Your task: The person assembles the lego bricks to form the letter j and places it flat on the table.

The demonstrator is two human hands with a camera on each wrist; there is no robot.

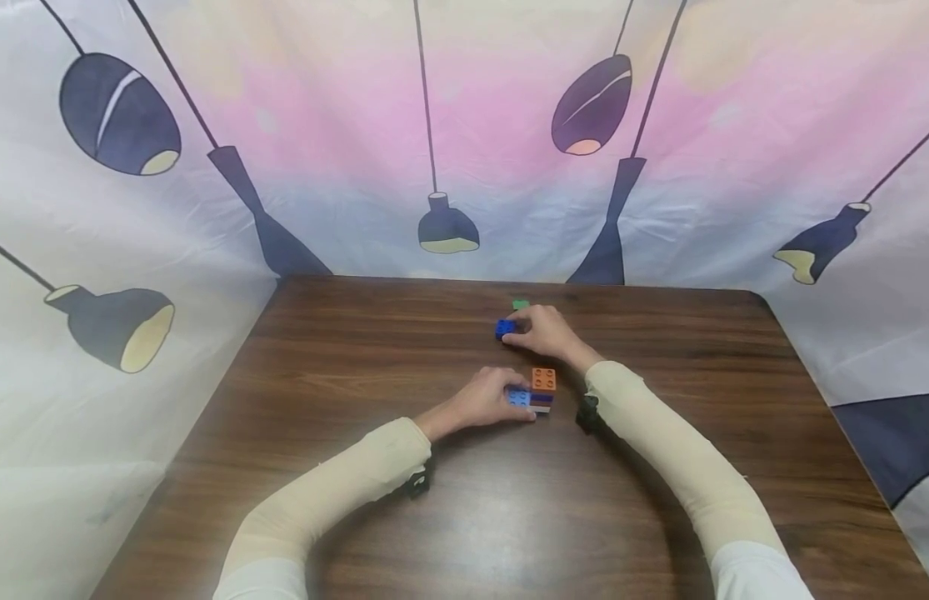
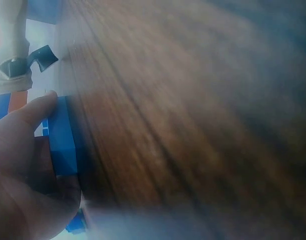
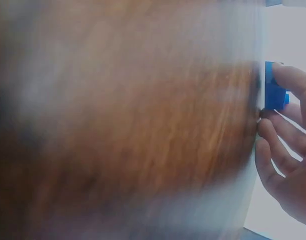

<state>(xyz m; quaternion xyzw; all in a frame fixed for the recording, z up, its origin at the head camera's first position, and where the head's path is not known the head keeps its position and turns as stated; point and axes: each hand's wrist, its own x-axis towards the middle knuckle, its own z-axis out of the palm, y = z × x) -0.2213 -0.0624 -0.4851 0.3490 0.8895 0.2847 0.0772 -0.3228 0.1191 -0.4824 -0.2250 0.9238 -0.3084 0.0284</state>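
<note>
Near the middle of the table, my left hand holds a light blue toy building brick between thumb and fingers. In the left wrist view, this brick is low against the tabletop. Directly to its right stands a small stack with an orange brick on top and dark blue, reddish and white layers below; whether the light blue brick is joined to it, I cannot tell. Farther back, my right hand pinches a dark blue brick, also seen in the right wrist view as a studded blue block.
A green brick lies behind my right hand, near the back of the brown wooden table. A cloth printed with hanging lamps surrounds the back and sides. Each wrist carries a small black camera.
</note>
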